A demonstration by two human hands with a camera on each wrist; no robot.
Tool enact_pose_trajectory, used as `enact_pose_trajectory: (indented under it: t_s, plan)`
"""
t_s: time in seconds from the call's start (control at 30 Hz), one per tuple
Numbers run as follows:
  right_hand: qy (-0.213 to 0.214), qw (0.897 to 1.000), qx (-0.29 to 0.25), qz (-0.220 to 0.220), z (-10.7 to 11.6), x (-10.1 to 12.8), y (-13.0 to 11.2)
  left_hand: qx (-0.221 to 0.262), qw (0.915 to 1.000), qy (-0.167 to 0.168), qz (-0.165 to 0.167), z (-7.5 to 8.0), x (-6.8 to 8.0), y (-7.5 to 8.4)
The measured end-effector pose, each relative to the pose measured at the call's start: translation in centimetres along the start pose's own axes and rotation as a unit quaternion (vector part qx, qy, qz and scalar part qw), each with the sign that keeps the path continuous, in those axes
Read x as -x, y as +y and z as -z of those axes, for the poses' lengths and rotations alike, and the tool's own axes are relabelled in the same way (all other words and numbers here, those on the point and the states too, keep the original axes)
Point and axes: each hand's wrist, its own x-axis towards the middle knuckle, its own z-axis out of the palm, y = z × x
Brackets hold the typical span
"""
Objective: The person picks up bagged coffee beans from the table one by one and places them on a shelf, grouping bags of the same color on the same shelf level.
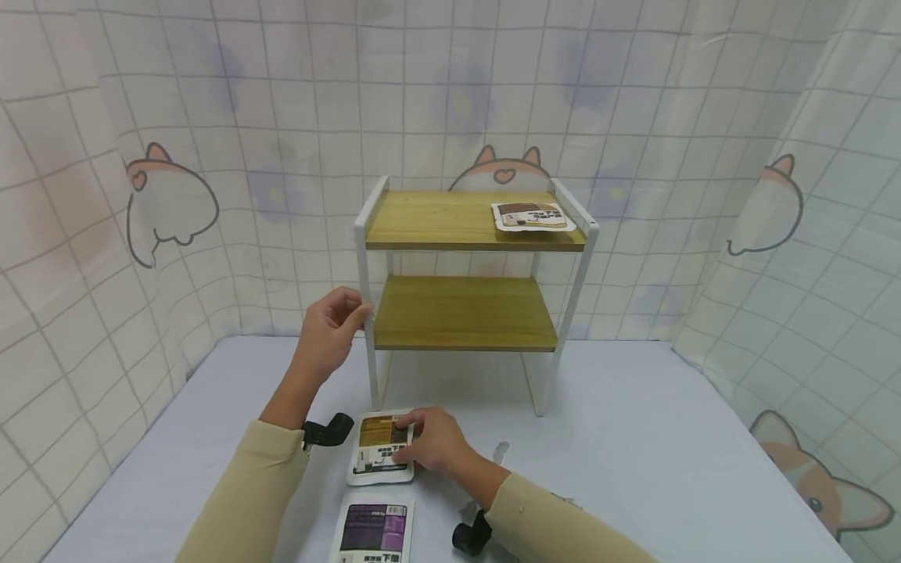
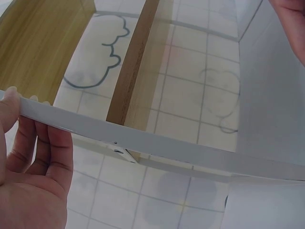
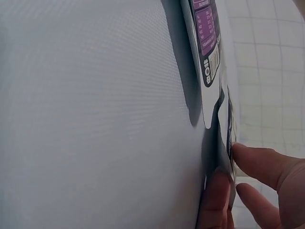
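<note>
Right hand (image 1: 432, 442) fingers pinch brown pouch (image 1: 380, 450) edge only; may slip. Left hand (image 1: 331, 328) fingers wrap rack post (image 1: 366, 313).

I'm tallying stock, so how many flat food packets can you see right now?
3. One packet lies on the rack's top shelf, right side. One brown-labelled packet is on the table under the right hand. One purple-labelled packet lies nearest the camera, partly cropped.

Shelf boards (image 1: 461, 313) matt wood; frame (image 1: 366, 313) glossy white; pouch (image 1: 382, 450) glossy plastic
</note>
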Motion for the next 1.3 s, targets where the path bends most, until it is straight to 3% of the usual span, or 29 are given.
enact_pose_trajectory:
  t_s: [0.57,1.3]
  plan:
    - [-0.024,0.996,-0.086,-0.006,0.16,-0.17,0.54,-0.001,1.0,0.0,0.002,0.04,-0.07,-0.26]
    - [-0.025,0.991,-0.132,-0.015,0.54,0.09,0.83,0.007,1.0,-0.006,0.003,0.1,-0.2,-0.3]
